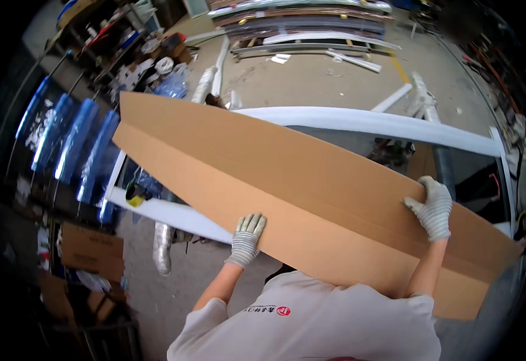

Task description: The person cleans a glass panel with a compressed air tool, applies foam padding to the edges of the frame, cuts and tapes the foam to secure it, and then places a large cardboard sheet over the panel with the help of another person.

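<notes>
A long brown cardboard sheet (287, 186) with lengthwise creases stretches slantwise before me, from upper left to lower right. At its near edge, my left hand (248, 239), in a grey-white knit glove, lays its fingers over the top face; the thumb is out of sight, apparently under the edge. My right hand (432, 207), gloved alike, grips the far edge, thumb on the upper face. Under the cardboard lies a large rectangular frame (359, 117) wrapped in white. The cardboard hides much of its middle.
Wrapped stand arms (162, 246) show below the frame. Rolls of blue film (73, 141) hang on a rack at left, above cardboard boxes (91, 249). A stack of wrapped long profiles (305, 27) lies at the back. At the right edge, a skin-coloured shape, possibly another person's hand, is unclear.
</notes>
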Demonstrator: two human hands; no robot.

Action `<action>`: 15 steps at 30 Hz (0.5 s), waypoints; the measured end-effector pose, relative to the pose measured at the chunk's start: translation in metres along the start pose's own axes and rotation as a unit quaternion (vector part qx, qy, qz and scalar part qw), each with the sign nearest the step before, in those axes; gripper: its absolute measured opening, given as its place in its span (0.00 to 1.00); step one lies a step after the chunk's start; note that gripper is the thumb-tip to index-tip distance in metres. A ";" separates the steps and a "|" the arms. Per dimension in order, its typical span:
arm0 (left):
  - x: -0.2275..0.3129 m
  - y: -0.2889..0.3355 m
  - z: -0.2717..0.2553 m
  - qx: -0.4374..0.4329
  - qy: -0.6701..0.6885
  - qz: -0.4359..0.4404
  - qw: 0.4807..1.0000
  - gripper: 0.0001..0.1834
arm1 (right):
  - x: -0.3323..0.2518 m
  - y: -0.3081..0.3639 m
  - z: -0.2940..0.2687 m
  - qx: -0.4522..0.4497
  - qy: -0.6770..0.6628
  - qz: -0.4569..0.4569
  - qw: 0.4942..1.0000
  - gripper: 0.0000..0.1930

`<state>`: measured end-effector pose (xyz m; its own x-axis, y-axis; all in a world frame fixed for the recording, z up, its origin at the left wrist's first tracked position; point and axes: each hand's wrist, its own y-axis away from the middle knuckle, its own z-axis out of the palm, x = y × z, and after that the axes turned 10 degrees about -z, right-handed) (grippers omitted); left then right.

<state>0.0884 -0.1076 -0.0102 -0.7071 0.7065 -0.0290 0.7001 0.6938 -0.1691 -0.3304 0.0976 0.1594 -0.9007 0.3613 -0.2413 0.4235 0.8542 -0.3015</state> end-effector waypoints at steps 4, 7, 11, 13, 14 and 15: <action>0.022 -0.046 -0.087 -0.367 -0.037 0.058 0.928 0.46 | -0.011 0.023 -0.015 -0.047 0.025 -0.004 0.999 0.26; 0.044 -0.093 -0.128 -0.130 0.068 0.145 0.978 0.52 | -0.014 0.036 -0.024 -0.084 0.073 -0.018 0.994 0.25; 0.100 -0.185 -0.155 0.118 0.148 0.201 0.961 0.56 | -0.018 0.034 -0.031 -0.065 0.109 -0.079 0.989 0.19; 0.149 -0.218 -0.166 0.081 0.120 0.264 0.954 0.53 | -0.008 0.035 -0.043 -0.055 0.098 -0.120 0.986 0.19; 0.169 -0.226 -0.169 0.046 0.082 0.281 0.955 0.50 | 0.005 0.032 -0.036 -0.017 0.081 -0.150 0.985 0.22; 0.184 -0.227 -0.167 0.059 0.086 0.318 0.942 0.44 | 0.007 0.022 -0.039 -0.020 0.080 -0.150 0.985 0.23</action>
<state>-0.1840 -0.1123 0.1869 -0.1153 0.9933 -0.0023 0.9538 0.1101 -0.2796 -0.3312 0.1335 0.1873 -0.9900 0.1408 0.0022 0.1337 0.9447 -0.2993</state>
